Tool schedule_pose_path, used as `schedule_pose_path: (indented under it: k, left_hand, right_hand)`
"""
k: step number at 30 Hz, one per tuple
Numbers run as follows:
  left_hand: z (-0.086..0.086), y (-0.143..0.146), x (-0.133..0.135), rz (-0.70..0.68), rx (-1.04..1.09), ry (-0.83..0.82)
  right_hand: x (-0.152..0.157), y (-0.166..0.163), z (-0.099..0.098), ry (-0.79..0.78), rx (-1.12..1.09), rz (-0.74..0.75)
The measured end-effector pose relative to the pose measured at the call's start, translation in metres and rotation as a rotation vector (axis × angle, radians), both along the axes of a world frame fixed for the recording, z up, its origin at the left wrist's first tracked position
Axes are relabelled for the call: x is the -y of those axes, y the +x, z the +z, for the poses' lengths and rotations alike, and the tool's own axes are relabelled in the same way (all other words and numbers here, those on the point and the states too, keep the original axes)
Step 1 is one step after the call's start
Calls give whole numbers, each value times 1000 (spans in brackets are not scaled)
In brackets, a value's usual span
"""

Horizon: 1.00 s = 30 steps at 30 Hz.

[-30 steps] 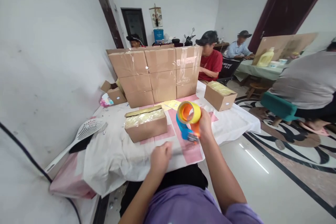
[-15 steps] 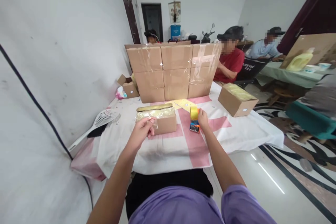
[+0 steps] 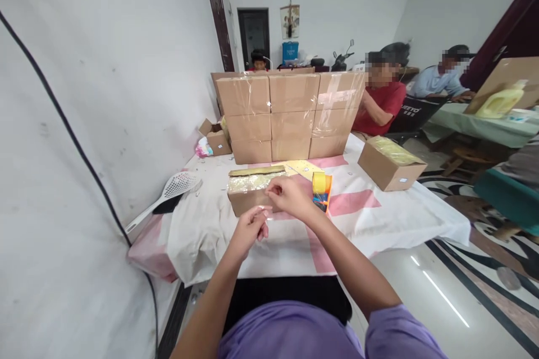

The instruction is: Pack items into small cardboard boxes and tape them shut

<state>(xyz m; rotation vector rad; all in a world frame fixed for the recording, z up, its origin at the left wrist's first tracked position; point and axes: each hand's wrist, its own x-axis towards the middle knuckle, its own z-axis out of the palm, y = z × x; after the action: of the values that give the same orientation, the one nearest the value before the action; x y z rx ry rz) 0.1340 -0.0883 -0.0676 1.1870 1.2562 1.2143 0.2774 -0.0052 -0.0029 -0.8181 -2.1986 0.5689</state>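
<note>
My left hand (image 3: 251, 228) is held low in front of a small cardboard box (image 3: 244, 205), its fingers pinched on a short piece of clear tape (image 3: 266, 212). Close above it, my right hand (image 3: 288, 195) also has thumb and finger pinched together at the tape, covering the box's right end. The box's top has shiny clear tape over it and a raised flap along the far edge. Just right of my right hand, the tape dispenser (image 3: 327, 197), orange and blue with a yellow roll (image 3: 320, 182), rests on the table.
A wall of taped cartons (image 3: 290, 118) stands behind the box. A second box (image 3: 389, 165) lies at the right, an opened carton (image 3: 217, 137) at the left. A white slotted scoop (image 3: 179, 185) rests by the wall. Several people sit beyond; one in a red shirt (image 3: 387, 104) is nearest.
My right hand has let go of the tape dispenser and come left over the box, close to my left hand. The dispenser stays on the table. The view has turned slightly left.
</note>
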Motion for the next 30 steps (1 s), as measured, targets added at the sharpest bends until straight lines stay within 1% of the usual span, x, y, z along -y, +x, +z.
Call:
schedule_pose_path:
  k: [3, 6, 8, 10, 11, 12, 13, 15, 16, 17, 18, 19, 20, 21, 22, 23, 25, 26, 28, 30]
  left_hand:
    - [-2, -19, 12, 40, 18, -76]
    - [-12, -42, 29, 75, 13, -136]
    - [-23, -53, 41, 103, -15, -171]
    - [-32, -59, 50, 189, -59, -168]
    - [-35, -61, 52, 260, -89, -131]
    - [-36, -62, 52, 359, -126, -61]
    - [-34, -62, 50, 483, -173, 45]
    - [-26, -59, 37, 721, -317, 349]
    - [-21, -57, 26, 785, -422, 512]
    - [-16, -55, 13, 786, -550, 651]
    - [-12, -53, -2, 716, -691, 746]
    - [-9, -51, -17, 598, -825, 793]
    - [-9, -49, -32, 473, -932, 799]
    - [-11, -46, -45, 377, -1005, 778]
    - [-15, -44, -55, 318, -1046, 751]
    - [-20, -42, -62, 302, -1061, 731]
    - [-33, -38, -68, 353, -1059, 714]
    - [-39, -36, -68, 388, -1058, 718]
    - [-47, -34, -65, 442, -1062, 749]
    - [-51, -33, -62, 464, -1079, 794]
  right_hand:
    - [-8, -7, -8, -92, -56, 97]
    - [-14, -3, -13, -177, -92, 189]
    - [-20, 4, -9, -213, -135, 174]
    - [-30, 11, 1, -220, -146, 134]
    - [-37, 13, 8, -219, -122, 129]
    - [-45, 13, 14, -219, -86, 137]
    - [-53, 12, 20, -218, -47, 149]
    - [-74, 4, 29, -202, 65, 164]
    - [-84, -3, 31, -179, 144, 155]
    - [-95, -11, 31, -153, 230, 138]
    - [-106, -20, 31, -126, 316, 117]
    - [-116, -28, 29, -103, 396, 95]
    - [-125, -37, 27, -87, 458, 72]
    - [-134, -44, 24, -76, 501, 50]
    - [-143, -49, 21, -59, 539, 19]
    - [-152, -52, 19, -28, 579, -31]
    - [-172, -48, 15, 42, 636, -175]
    - [-182, -41, 14, 69, 650, -254]
    - [-202, -13, 11, 72, 656, -382]
    - [-219, 29, 6, 18, 656, -449]
